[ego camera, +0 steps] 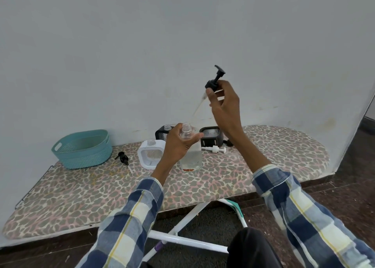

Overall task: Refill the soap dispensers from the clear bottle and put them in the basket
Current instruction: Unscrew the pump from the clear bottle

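A person's left hand point(178, 141) grips the neck of the uncapped clear bottle point(190, 152) standing on the leopard-print ironing board point(284, 146); its orange label is unreadable. The right hand point(224, 99) pinches a black pump point(215, 78) aloft. A teal basket point(82, 149) sits far left.

Teal woven plastic basket point(82, 149) sits on the leopard-print ironing board cover point(81, 190), grey spots over pink. Black pump head point(215, 78) up high, white square dispenser point(151, 154) below, sleeves checked blue, white, yellow.
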